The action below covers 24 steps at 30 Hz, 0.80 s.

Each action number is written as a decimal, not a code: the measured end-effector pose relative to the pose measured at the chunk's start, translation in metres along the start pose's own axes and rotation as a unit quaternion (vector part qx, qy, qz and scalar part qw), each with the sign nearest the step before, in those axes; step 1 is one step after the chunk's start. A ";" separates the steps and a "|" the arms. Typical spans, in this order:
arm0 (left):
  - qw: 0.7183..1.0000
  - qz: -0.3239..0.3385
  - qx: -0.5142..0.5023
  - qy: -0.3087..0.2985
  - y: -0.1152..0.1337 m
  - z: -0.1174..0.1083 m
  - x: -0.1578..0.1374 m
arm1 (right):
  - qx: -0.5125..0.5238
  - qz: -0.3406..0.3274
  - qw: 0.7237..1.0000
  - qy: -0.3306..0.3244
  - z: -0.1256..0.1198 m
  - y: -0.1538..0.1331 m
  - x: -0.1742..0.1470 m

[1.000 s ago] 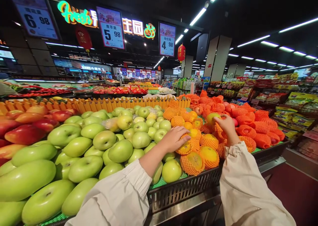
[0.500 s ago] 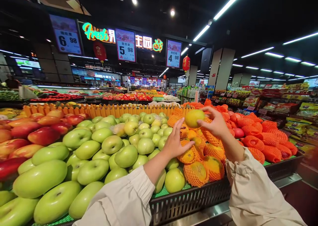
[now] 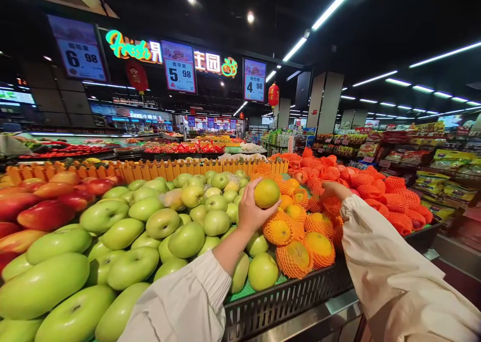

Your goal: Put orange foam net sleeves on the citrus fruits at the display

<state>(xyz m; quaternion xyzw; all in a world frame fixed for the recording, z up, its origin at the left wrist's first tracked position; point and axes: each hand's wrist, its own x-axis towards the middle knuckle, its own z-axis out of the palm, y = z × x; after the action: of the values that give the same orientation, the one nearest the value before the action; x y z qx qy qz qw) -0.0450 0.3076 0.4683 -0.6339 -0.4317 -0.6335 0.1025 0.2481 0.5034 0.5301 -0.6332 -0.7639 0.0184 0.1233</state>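
Observation:
My left hand [image 3: 250,209] is wrapped round a bare greenish-yellow orange [image 3: 267,193], raised above the pile. Below it lie several oranges in orange foam nets [image 3: 280,229], some with their tops showing. My right hand [image 3: 335,191] reaches down at the far right side of these oranges, by the red-netted fruit [image 3: 364,186]. Its fingertips are hidden among the nets, so what they touch is unclear. Green apples [image 3: 188,239] fill the display just left of my left hand.
Red apples [image 3: 47,213] lie at the far left. A low orange picket fence [image 3: 158,170] runs along the back, and a black slatted basket edge [image 3: 285,297] along the front. Price signs [image 3: 178,66] hang overhead. Shelves of packaged goods [image 3: 443,182] stand at right.
The greenish-yellow orange has passed from my right hand to my left, which has closed round it. My right hand has moved right and down into the netted fruit. The view has shifted slightly right.

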 end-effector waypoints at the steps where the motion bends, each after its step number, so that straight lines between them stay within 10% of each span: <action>1: 1.000 0.015 0.000 -0.017 -0.001 0.000 -0.001 | -0.001 0.008 1.000 -0.016 0.011 0.009 0.003; 8: 0.994 0.090 0.006 -0.067 -0.001 0.000 -0.004 | -0.052 0.014 0.998 -0.033 0.070 0.028 0.017; 19: 0.996 0.070 0.012 -0.055 0.002 0.000 -0.004 | -0.098 -0.007 0.995 0.005 0.070 0.023 0.011; 24: 0.993 0.111 0.021 -0.039 0.003 0.001 -0.004 | -0.100 -0.158 0.982 -0.032 0.084 -0.005 0.016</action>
<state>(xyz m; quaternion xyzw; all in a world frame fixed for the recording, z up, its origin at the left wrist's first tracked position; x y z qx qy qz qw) -0.0416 0.3045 0.4657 -0.6995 -0.3756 -0.5843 0.1682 0.2230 0.5284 0.4521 -0.5126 -0.8559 -0.0581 0.0363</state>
